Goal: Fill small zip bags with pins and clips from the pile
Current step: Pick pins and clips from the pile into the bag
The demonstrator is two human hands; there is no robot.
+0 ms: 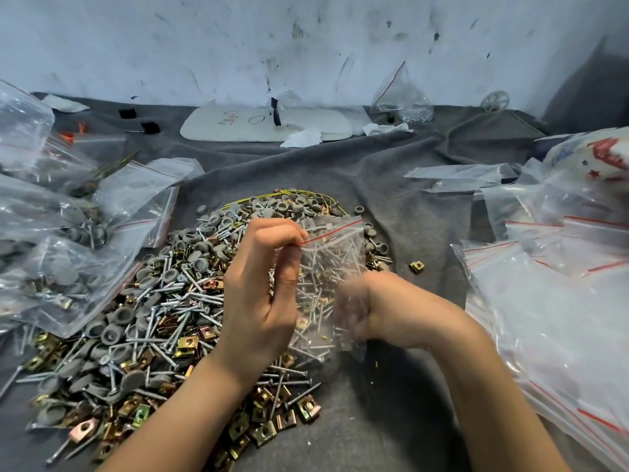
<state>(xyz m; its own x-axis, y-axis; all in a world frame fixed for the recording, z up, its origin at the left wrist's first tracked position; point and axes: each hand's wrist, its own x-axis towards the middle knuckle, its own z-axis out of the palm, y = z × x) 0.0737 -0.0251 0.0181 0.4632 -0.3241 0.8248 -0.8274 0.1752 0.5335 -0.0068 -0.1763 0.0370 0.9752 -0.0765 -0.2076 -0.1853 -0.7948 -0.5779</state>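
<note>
Grey cloth lies rumpled over the bench, and behind it stands a white wall marked with dark scuffs. At the middle of the cloth spreads the pile, a jumble of silver pins, grey caps and brass clips. Above the pile's right part the left hand holds up the small zip bag: its grip is a pinch of thumb and forefinger on the bag's red-lined top edge at the left corner, with the other fingers curled in behind. The bag hangs from that pinch, clear-walled and already partly filled with pins and a few clips. The right hand is at the bag's lower right side, touching or overlapping it, but it is smeared by motion blur; its fingers seem curled, and whether its grip has hold of anything I cannot tell. One loose clip lies alone on the cloth just to the right of the pile. On the left side of the bench sit several filled bags, heaped on one another, their contents much like the pile's. On the right side lies a thick stack of empty bags with red closing strips. Farther back, near the wall, a flat white board lies on the cloth, and to its right a clear bag stands up against the wall with small pale parts at its bottom.
</note>
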